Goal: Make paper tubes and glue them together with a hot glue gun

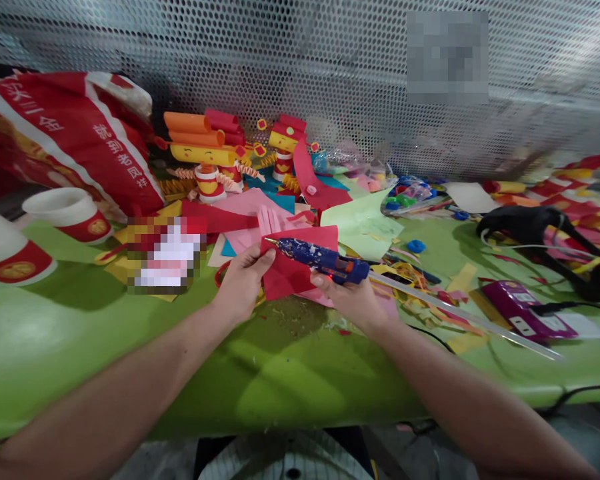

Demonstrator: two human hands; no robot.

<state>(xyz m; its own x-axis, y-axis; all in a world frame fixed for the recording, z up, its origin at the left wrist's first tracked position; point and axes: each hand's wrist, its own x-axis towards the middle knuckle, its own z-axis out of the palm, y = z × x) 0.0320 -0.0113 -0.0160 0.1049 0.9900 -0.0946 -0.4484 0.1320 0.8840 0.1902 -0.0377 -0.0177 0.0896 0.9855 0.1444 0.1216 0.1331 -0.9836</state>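
Observation:
My right hand (353, 300) is closed round the handle of a blue hot glue gun (310, 255), and a small red light glows near my fingers. A long clear glue stick (460, 315) sticks out of the gun's back end toward the lower right. The metal nozzle points left, over the left edge of a red paper sheet (287, 273). That sheet's left edge is pinched between the thumb and fingers of my left hand (243, 283). Pink paper (245, 213) lies behind it, and pale green paper (363, 223) is to its right.
Several paper-cup figures (210, 180) stand at the back against a perforated metal screen (300, 60). Cups (70, 213) and a red bag (80, 133) are on the left. Paper scraps, a purple power strip (525, 310) and cables lie right on the green table (105, 360).

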